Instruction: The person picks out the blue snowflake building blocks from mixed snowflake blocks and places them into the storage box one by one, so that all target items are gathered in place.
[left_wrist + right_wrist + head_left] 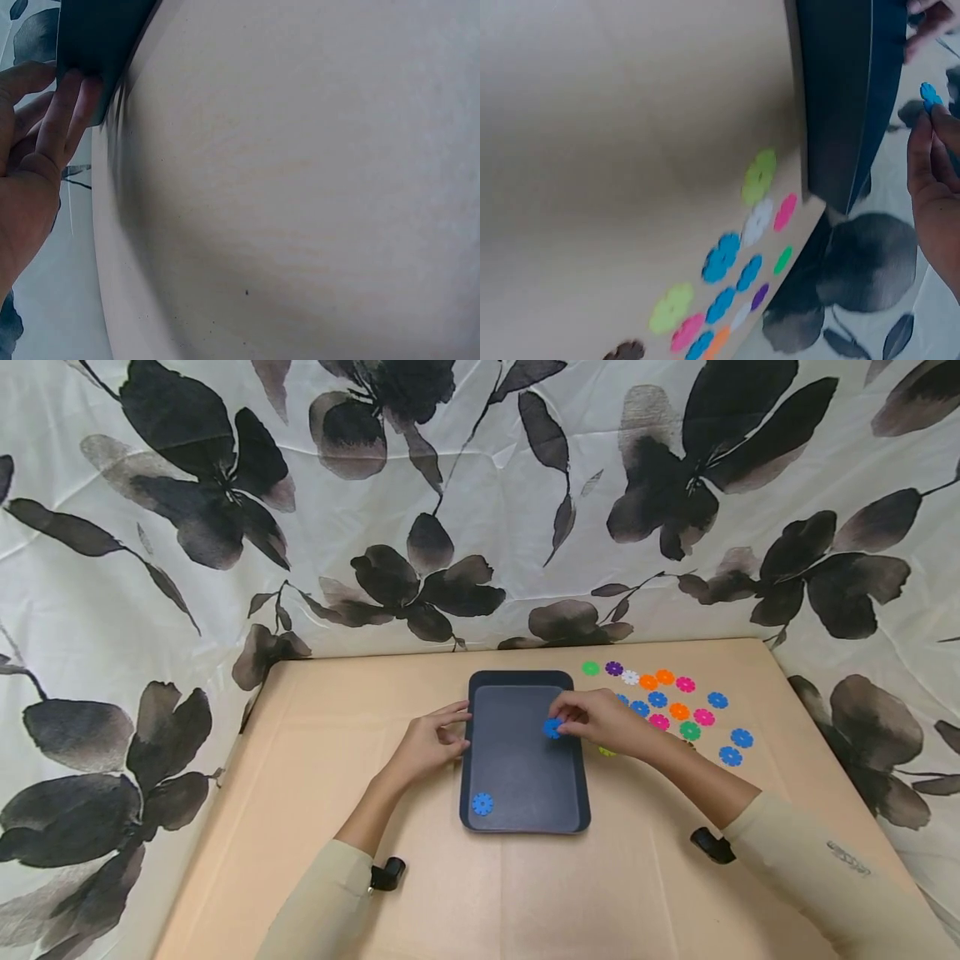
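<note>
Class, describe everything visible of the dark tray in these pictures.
The tray is a dark grey rectangle with rounded corners and a raised rim, perhaps plastic or coated metal. It lies flat on the table, its long sides running away from the person. The left hand touches its left edge. One blue disc rests in its near left corner; the right hand holds another above its right side.

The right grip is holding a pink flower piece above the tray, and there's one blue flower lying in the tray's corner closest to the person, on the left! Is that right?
Not quite: the right grip is holding a blue flower piece, not a pink one, above the tray, as the head view shows. One blue flower does lie in that corner.
</note>
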Available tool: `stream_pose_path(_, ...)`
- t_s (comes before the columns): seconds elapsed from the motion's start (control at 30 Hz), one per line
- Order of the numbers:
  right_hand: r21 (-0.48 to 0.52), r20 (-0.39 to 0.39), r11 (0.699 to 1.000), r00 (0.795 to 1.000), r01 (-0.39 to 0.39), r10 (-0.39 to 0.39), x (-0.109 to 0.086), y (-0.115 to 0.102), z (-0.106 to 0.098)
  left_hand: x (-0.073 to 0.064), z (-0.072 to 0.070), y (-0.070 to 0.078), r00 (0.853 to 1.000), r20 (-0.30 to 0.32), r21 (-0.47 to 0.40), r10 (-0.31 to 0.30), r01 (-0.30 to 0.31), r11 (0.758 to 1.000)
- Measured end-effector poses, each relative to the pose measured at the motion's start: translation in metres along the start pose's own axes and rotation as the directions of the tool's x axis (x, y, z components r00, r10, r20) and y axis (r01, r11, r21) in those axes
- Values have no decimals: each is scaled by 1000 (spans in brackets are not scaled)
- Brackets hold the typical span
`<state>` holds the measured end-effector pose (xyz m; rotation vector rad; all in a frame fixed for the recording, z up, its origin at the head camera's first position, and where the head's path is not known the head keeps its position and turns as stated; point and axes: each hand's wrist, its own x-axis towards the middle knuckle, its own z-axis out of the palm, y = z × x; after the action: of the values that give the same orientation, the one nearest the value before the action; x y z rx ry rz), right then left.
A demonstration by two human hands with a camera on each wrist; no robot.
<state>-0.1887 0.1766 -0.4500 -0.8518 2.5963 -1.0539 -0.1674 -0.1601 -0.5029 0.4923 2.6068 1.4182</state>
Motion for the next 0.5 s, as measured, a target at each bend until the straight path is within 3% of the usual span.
stream_pose_path(0.5, 14, 136, 998, 989, 56, -58, 27, -16, 49, -3, 3, 0, 1000, -6, -11, -1, 1, 1000)
